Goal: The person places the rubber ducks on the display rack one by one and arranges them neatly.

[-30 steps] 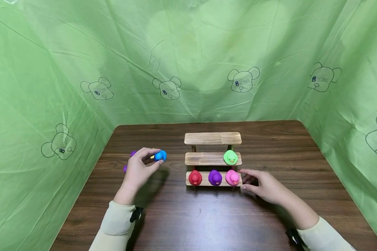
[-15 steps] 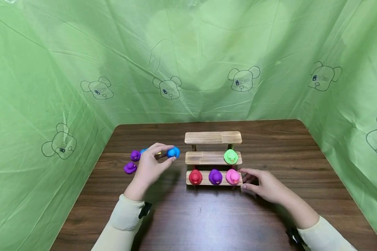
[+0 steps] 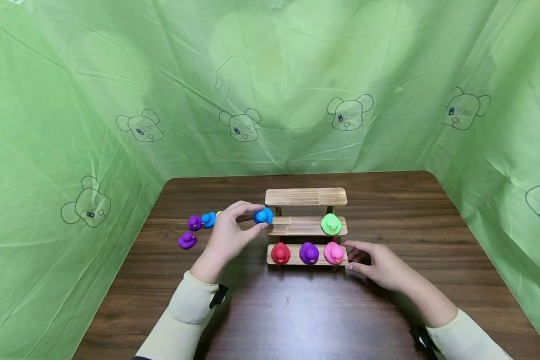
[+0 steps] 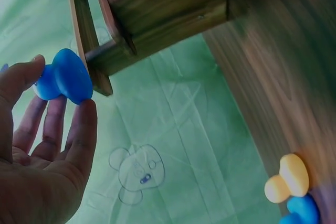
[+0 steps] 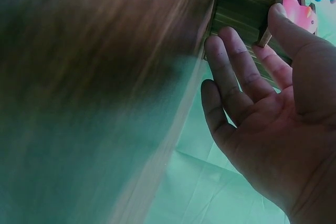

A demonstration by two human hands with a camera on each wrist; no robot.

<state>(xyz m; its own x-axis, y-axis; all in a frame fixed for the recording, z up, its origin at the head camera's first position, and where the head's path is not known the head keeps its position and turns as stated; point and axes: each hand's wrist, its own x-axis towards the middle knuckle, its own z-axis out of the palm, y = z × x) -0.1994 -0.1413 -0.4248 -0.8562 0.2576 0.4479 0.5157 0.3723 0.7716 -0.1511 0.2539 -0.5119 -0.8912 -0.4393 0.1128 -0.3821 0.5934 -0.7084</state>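
Observation:
In the head view my left hand (image 3: pixel 227 232) pinches a blue rubber duck (image 3: pixel 263 216) between thumb and fingers. The duck is at the left end of the middle tier of a three-tier wooden display shelf (image 3: pixel 297 226). In the left wrist view, the blue duck (image 4: pixel 71 77) sits between thumb and fingertips. My right hand (image 3: pixel 378 265) holds the right end of the bottom tier with thumb and index finger. A red duck (image 3: pixel 280 254), a purple duck (image 3: pixel 309 253) and a pink duck (image 3: pixel 334 253) stand on that tier. A green duck (image 3: pixel 331 224) is at the middle tier's right end.
Left of the shelf, on the brown wooden table (image 3: pixel 292 310), lie two purple ducks (image 3: pixel 187 240) and another blue duck (image 3: pixel 208 219). A yellow duck (image 4: pixel 294 176) beside them is mostly hidden by the left hand in the head view. Green curtains (image 3: pixel 279 145) surround the table.
My left hand has carried the blue duck rightward from the table's left side to the shelf, uncovering the purple and blue ducks behind it. My right hand stays at the shelf's end.

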